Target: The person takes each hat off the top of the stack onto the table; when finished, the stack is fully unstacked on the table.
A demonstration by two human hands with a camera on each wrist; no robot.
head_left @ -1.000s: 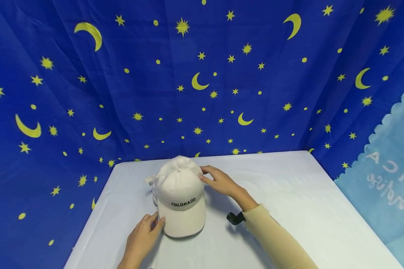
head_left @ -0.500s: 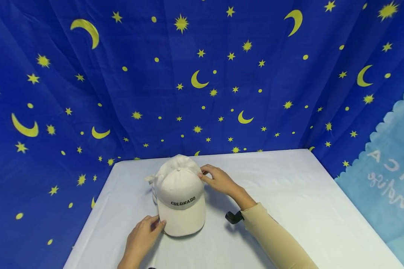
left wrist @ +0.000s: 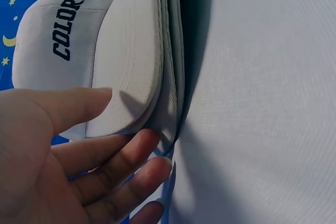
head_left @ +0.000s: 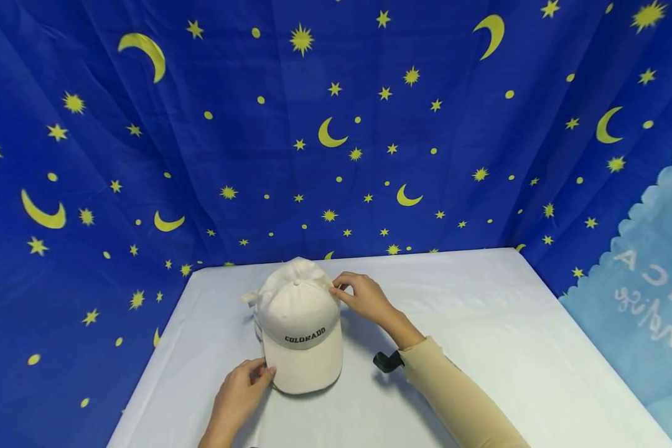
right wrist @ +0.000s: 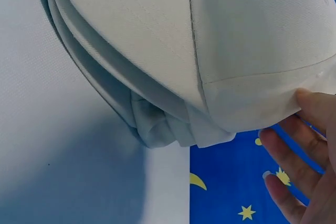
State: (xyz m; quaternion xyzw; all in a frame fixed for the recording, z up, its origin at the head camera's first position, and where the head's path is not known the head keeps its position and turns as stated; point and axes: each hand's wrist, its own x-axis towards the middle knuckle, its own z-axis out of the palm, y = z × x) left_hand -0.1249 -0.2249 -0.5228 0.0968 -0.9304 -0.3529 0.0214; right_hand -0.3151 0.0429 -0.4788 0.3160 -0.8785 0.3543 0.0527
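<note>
A white baseball cap (head_left: 299,311) with "COLORADO" in dark letters lies on top of other pale caps, brim toward me. The layered brims (left wrist: 176,61) show under it in the left wrist view. My left hand (head_left: 239,393) pinches the brim's left edge, thumb on top and fingers along the underside. On the far right side of the crown, my right hand (head_left: 365,298) holds the lower edge between thumb and fingers. In the right wrist view its thumb (right wrist: 315,103) lies on the crown, while the lower fingers are spread below the edge. The stack's back is hidden.
The caps rest on a table covered in white cloth (head_left: 453,311). Blue curtains (head_left: 269,155) with yellow moons and stars hang behind and at the sides. A light blue cloth (head_left: 649,280) with lettering hangs at right. A black device (head_left: 388,361) juts from the right wrist.
</note>
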